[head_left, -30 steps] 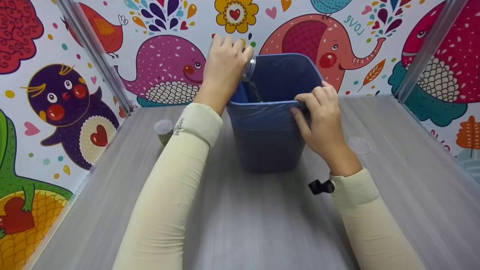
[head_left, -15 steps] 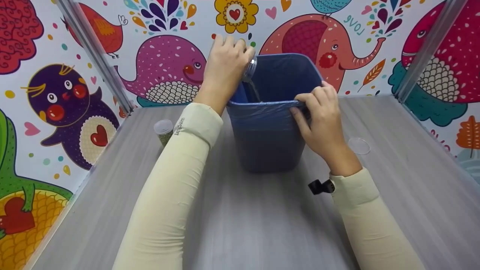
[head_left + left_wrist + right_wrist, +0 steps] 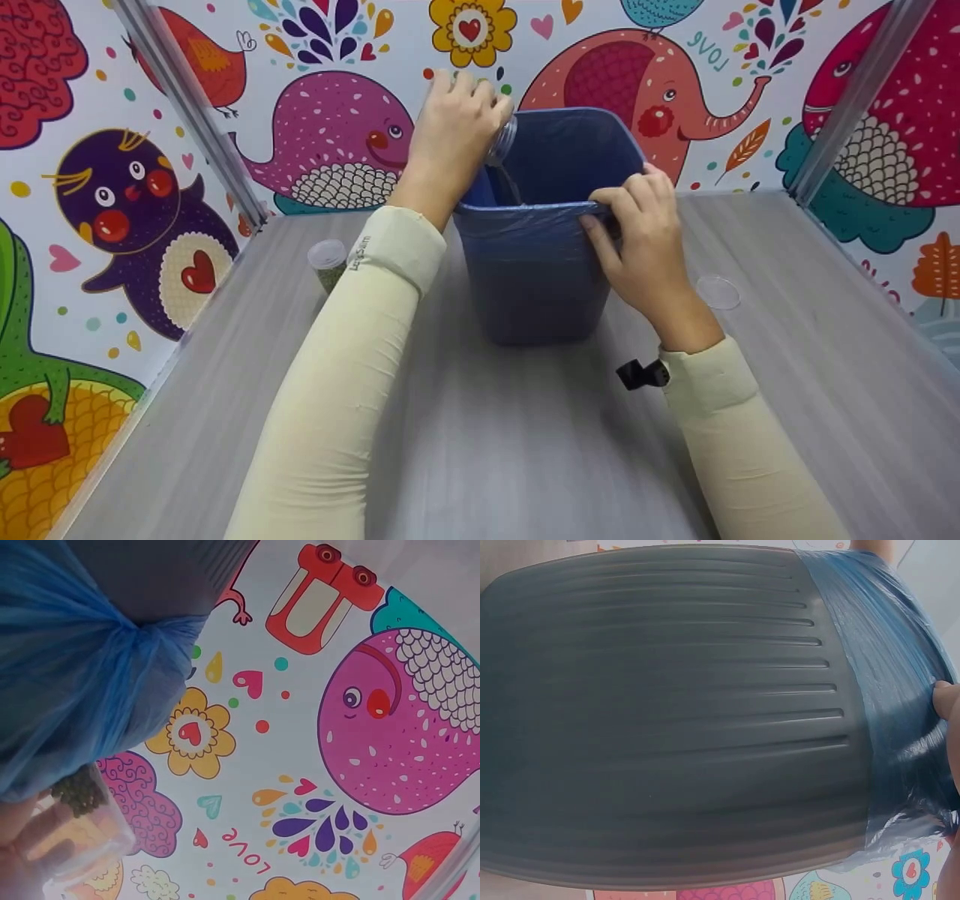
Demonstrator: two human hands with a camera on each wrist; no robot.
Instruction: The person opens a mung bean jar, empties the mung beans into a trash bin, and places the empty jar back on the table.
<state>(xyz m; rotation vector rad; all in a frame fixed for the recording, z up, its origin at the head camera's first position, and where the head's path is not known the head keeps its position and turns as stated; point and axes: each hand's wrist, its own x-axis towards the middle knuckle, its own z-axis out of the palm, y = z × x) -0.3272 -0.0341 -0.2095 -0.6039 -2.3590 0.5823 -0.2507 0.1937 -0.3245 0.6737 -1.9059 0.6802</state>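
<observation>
My left hand (image 3: 457, 139) grips a clear plastic jar (image 3: 505, 141) tipped over the left side of a dark bin (image 3: 536, 292). A thin stream falls from the jar's mouth into the bin. In the left wrist view, small green beans (image 3: 80, 791) are bunched inside the jar, partly hidden by the blue bag (image 3: 82, 690). At the bin's front right corner, my right hand (image 3: 641, 232) pinches the rim and the blue bag folded over it, thumb outside. The right wrist view shows the bin's ribbed wall (image 3: 667, 727) and the thumb on the bag.
A lidded clear jar with green contents (image 3: 328, 264) stands on the grey table (image 3: 495, 450) left of the bin, partly behind the left sleeve. A clear round lid (image 3: 718, 292) lies to the right. Cartoon-printed walls (image 3: 472, 90) and metal posts (image 3: 199, 112) enclose the table.
The tipped jar has shifted very slightly to the right with the left hand, and the stream still runs from its mouth. The right hand and the bin have stayed in place.
</observation>
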